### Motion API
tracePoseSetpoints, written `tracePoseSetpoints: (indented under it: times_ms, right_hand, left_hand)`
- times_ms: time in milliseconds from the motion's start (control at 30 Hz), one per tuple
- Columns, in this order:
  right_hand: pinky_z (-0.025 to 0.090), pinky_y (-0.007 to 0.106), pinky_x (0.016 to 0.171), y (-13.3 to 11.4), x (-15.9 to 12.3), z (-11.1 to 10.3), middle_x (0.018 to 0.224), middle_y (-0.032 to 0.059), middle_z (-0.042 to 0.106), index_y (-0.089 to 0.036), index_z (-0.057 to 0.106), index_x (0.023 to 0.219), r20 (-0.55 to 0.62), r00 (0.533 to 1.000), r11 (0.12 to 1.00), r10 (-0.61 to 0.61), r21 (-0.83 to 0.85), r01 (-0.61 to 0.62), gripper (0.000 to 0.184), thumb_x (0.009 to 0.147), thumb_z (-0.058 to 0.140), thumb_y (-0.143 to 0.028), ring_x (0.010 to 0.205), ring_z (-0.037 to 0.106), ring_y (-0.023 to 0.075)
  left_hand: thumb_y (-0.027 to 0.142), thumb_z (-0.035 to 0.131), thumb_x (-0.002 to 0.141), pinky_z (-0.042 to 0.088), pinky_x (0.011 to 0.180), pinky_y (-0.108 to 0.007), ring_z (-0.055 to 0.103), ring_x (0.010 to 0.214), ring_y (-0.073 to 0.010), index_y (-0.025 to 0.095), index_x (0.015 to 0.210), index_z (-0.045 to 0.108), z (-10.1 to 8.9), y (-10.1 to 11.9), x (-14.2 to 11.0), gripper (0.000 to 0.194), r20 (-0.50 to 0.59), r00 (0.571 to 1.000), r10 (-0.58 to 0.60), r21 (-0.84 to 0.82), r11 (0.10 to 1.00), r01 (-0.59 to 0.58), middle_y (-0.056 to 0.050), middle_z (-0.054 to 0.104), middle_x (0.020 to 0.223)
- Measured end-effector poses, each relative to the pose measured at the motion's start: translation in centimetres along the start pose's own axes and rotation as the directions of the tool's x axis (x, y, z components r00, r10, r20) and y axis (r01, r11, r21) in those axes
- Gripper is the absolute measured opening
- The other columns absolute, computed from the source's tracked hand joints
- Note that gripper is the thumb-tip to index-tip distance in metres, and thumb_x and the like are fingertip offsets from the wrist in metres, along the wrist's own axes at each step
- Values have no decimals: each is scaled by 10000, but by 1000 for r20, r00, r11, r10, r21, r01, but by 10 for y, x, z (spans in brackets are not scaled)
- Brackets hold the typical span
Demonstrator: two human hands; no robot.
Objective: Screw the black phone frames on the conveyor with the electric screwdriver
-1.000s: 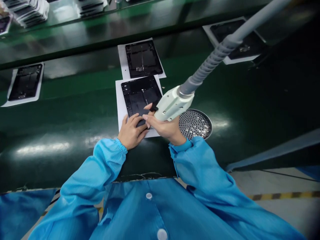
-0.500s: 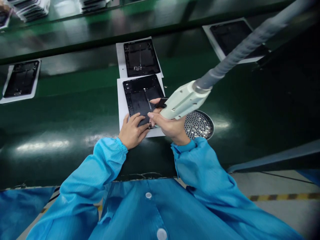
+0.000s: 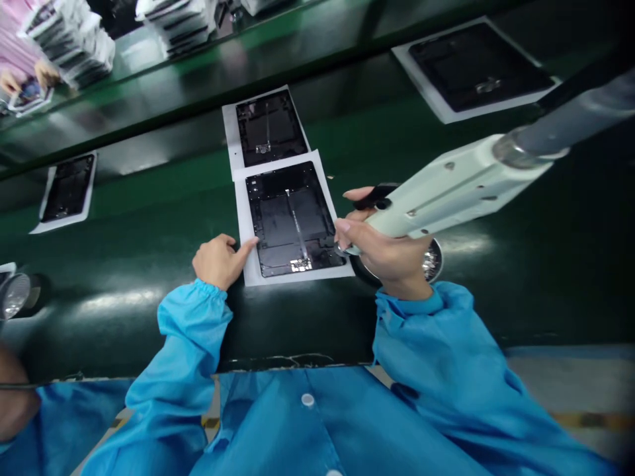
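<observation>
My right hand (image 3: pixel 397 261) is wrapped round a pale green power screwdriver (image 3: pixel 461 182) with a black lever and a thick grey hose. Its tip is beside the lower right corner of an opened black tablet housing (image 3: pixel 278 225). A thin ribbon cable and a small connector board (image 3: pixel 300 265) show inside the housing, which lies on a white sheet (image 3: pixel 251 271). At the left edge of the sheet rests my left hand (image 3: pixel 218 261), thumb stretched onto the housing's rim, holding nothing. Partly hidden behind my right hand is a round dish (image 3: pixel 434 259) with shiny small pieces.
Another housing (image 3: pixel 272 129) on a sheet adjoins this one at the back. More housings lie at the left (image 3: pixel 68 188) and far right (image 3: pixel 481 63) of the green bench (image 3: pixel 149 258). Across the bench are stacks (image 3: pixel 74 43) and a person's hands (image 3: pixel 47 73).
My left hand has drawn back left from the housing's lower edge. My right hand and the screwdriver have shifted right, uncovering the connector board. The view has shifted too.
</observation>
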State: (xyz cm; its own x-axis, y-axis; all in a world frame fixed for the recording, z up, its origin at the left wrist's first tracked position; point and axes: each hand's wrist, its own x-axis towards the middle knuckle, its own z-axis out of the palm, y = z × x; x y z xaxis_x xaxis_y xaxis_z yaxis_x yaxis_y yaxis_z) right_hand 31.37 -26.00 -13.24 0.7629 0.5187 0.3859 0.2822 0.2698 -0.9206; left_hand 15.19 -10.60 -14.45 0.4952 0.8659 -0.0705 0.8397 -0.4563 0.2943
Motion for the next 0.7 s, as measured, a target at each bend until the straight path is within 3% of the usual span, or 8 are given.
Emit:
tracePoseSetpoints:
  times_ms: [67,133,233,333,433,533,700]
  right_hand:
    - [523,307,529,1,-1,-1,496,-68,558,-208,611,950,-2,1000,999,30,-27,-30,238,728,692,-190,430,528,115]
    - [543,329,573,1,-3,-1,495,-61,557,-211,613,897,2,999,998,39,-57,-39,190,728,699,-210,448,535,123]
    - [557,340,616,0,-3,-1,476,-55,549,-218,592,780,18,1000,996,22,-84,-20,129,712,702,-206,444,532,122]
    - [551,319,581,-2,-3,1,468,-53,546,-221,595,773,21,1000,996,23,-85,-21,135,698,705,-204,451,539,124]
    - [527,287,517,-2,-4,2,479,-52,550,-212,617,826,20,997,995,72,-64,-71,164,694,712,-230,456,548,122]
    - [531,284,529,0,-4,4,494,-52,558,-203,626,847,41,995,995,93,-39,-91,188,694,711,-272,453,548,117]
    - [537,283,530,-3,-1,5,511,-52,563,-188,628,914,128,985,993,118,-30,-115,244,705,689,-299,433,535,112]
  left_hand:
    - [658,636,709,433,629,-296,633,727,-233,189,695,662,-2,2,3,470,127,992,-17,29,999,13,-54,674,689]
    - [563,636,741,378,571,-263,589,637,-185,188,591,602,2,1,4,405,199,979,54,-10,999,-53,-23,617,603]
    - [432,595,760,315,511,-233,484,513,-124,180,524,533,9,-10,7,350,194,966,170,-231,965,-123,22,482,482]
    - [384,581,696,301,472,-207,411,459,-88,179,510,485,7,-29,13,293,-2,991,133,-544,831,-113,48,417,458]
    - [346,625,605,298,446,-183,390,441,-66,186,521,430,-10,-49,29,265,-242,966,-85,-685,721,-108,63,424,464]
    - [284,639,582,321,446,-169,418,437,-61,187,626,449,-37,-63,62,218,-353,916,-192,-687,717,-115,68,489,504]
    - [192,580,662,365,465,-173,461,456,-68,153,838,519,-85,-74,138,190,-444,858,-258,-592,804,-64,49,543,582]
